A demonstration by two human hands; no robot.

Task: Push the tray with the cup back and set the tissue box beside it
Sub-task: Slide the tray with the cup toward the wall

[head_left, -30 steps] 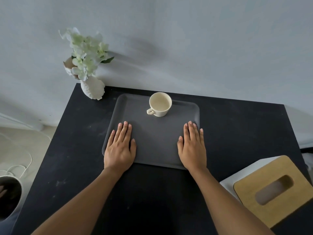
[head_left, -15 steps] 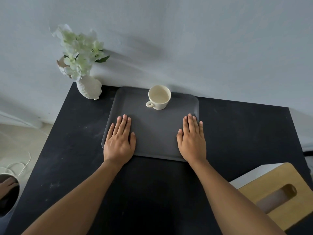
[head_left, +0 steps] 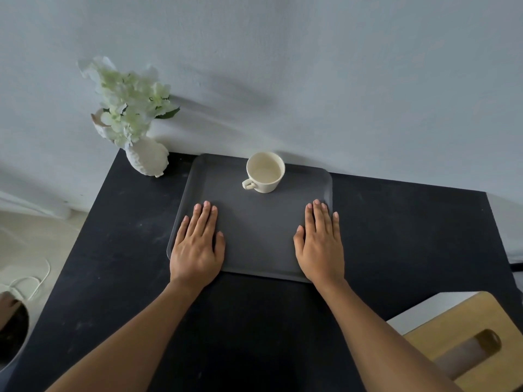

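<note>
A dark grey tray [head_left: 260,236] lies on the black table, its far edge at the wall. A cream cup [head_left: 264,172] stands upright near the tray's far edge, handle to the left. My left hand [head_left: 196,244] rests flat on the tray's near left corner, fingers together and extended. My right hand [head_left: 321,243] lies flat on the near right corner in the same way. Neither hand holds anything. The tissue box [head_left: 464,338], white with a wooden slotted lid, sits at the table's near right corner, partly hidden by my right forearm.
A white vase with pale green flowers [head_left: 147,159] stands at the table's far left corner, just left of the tray. The black table [head_left: 396,236] meets a grey wall at the back. A dark round container [head_left: 11,332] and white cables lie on the floor at left.
Both hands have slid the tray with the cup away from me until its far edge reaches the wall. The tissue box has stayed in place.
</note>
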